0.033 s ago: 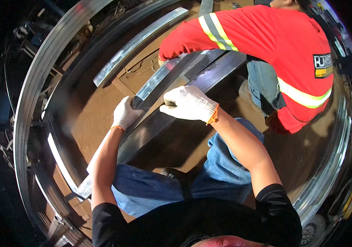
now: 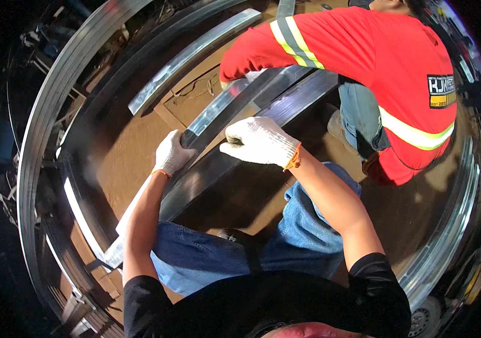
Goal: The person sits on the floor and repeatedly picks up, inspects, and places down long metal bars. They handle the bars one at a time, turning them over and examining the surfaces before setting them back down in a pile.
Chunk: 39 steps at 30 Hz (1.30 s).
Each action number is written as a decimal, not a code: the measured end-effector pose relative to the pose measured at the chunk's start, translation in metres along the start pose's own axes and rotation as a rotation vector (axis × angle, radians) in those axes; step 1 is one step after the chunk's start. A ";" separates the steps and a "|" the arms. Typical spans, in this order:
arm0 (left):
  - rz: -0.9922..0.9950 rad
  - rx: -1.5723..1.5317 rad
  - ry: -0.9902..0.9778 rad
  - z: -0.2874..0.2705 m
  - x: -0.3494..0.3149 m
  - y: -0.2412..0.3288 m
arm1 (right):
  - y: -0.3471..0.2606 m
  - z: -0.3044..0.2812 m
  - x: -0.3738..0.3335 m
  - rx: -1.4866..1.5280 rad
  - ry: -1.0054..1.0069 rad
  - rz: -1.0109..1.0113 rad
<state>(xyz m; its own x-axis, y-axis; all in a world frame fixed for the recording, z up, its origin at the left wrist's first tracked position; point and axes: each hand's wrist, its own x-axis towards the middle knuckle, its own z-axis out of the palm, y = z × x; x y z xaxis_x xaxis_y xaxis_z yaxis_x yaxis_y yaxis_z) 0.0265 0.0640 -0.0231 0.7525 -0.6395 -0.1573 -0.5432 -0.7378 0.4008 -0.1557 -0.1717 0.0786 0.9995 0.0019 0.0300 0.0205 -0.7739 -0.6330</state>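
My left hand (image 2: 171, 153), in a white knit glove, grips a long rectangular metal tube (image 2: 213, 114) with its thumb over the top. This tube runs from beside my left leg up to the co-worker's gloved hand. My right hand (image 2: 260, 142), also gloved, is closed with its fingers curled, just above a second metal tube (image 2: 302, 98) that lies alongside. What is inside the curled fingers, if anything, is hidden. A person in a red sleeve (image 2: 336, 36) bends over the far end of the tubes, one hand at the first tube.
Another loose metal tube (image 2: 195, 59) lies farther left on the brown floor (image 2: 122, 169). Long metal bars (image 2: 43, 112) line the left side. More shiny lengths (image 2: 448, 225) are stacked at the right, near a wheel (image 2: 425, 318). A thin wire (image 2: 192, 90) lies beyond my left hand.
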 end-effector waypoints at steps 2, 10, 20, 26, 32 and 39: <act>0.011 -0.002 -0.039 -0.002 -0.010 0.000 | -0.002 0.000 -0.001 0.008 -0.020 -0.007; 0.031 0.034 -0.095 -0.002 -0.051 -0.024 | 0.008 0.008 -0.001 -0.052 -0.005 -0.065; 0.018 0.011 -0.173 0.011 -0.078 -0.041 | 0.013 0.012 0.002 -0.052 -0.019 -0.053; 0.023 0.015 -0.263 0.011 -0.080 -0.041 | 0.011 0.010 0.002 -0.051 -0.077 -0.011; 0.035 -0.016 -0.231 0.014 -0.083 -0.041 | 0.012 0.012 0.007 -0.037 -0.107 0.013; 0.036 0.002 -0.216 0.014 -0.078 -0.038 | 0.006 0.011 0.009 -0.041 -0.153 0.020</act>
<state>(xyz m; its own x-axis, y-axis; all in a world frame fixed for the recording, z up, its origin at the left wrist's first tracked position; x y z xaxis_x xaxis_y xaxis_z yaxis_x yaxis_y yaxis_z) -0.0168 0.1383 -0.0388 0.6356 -0.6968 -0.3325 -0.5692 -0.7139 0.4079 -0.1462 -0.1699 0.0664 0.9915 0.0803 -0.1021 0.0030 -0.7997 -0.6004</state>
